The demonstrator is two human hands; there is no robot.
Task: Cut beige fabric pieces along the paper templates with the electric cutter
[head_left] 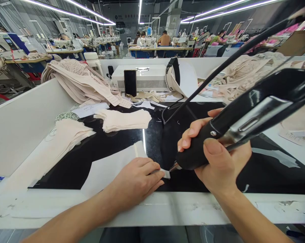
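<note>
My right hand (pixel 221 158) is closed around a thick black handheld tool (pixel 243 121) with a long metal lever along its side. The tool's narrow metal tip (pixel 176 166) points down and left, at the end of a small pale strip (pixel 165 173). My left hand (pixel 139 179) has its fingers closed together over that strip, pressing it down; most of the strip is hidden beneath them. Under and beside the left hand lies a white sheet (pixel 109 168) on the glossy black work surface (pixel 167 145).
Beige fabric pieces lie in a stack (pixel 127 119) and in a longer pile (pixel 58 145) at the left. Behind are a fabric bundle (pixel 79 81), a phone (pixel 130 82) and a white vented box (pixel 152 76). A black cable (pixel 208 81) crosses at right.
</note>
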